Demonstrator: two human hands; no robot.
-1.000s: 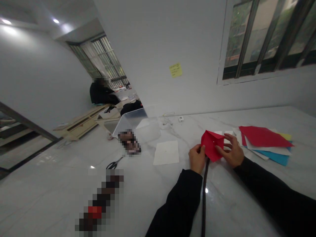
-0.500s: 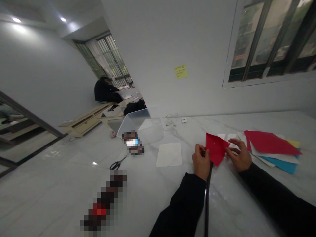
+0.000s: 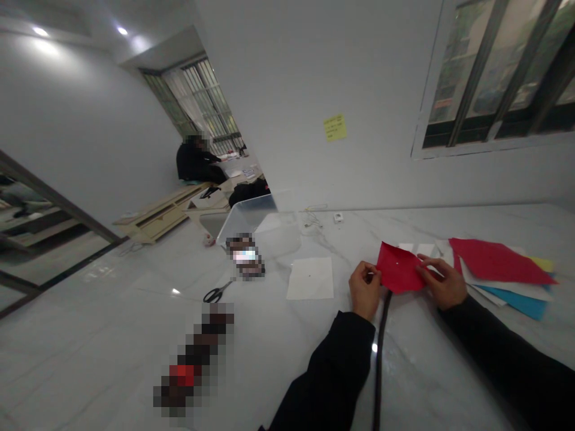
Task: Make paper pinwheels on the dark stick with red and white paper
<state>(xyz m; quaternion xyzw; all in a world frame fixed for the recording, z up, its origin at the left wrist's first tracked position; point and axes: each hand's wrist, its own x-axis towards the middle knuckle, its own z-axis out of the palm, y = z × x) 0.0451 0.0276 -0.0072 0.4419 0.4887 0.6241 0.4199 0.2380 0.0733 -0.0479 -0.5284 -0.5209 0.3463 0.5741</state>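
A folded red paper (image 3: pixel 399 269) lies low over the white marble table (image 3: pixel 269 347). My left hand (image 3: pixel 365 288) pinches its left edge with closed fingers. On its right side my right hand (image 3: pixel 442 282) presses down, fingers curled over the paper. Both arms are in black sleeves. A dark cord (image 3: pixel 381 353) hangs down from below the paper towards the camera.
To the right lies a stack of coloured sheets (image 3: pixel 503 269), red on top. A white square sheet (image 3: pixel 311 278), black scissors (image 3: pixel 217 293) and a clear plastic box (image 3: pixel 258 230) sit to the left. A person in black (image 3: pixel 195 160) sits far off.
The red paper has gone from a raised, open shape to a flatter fold lying nearer the table. Both hands stayed on its edges, and the view shifted slightly.
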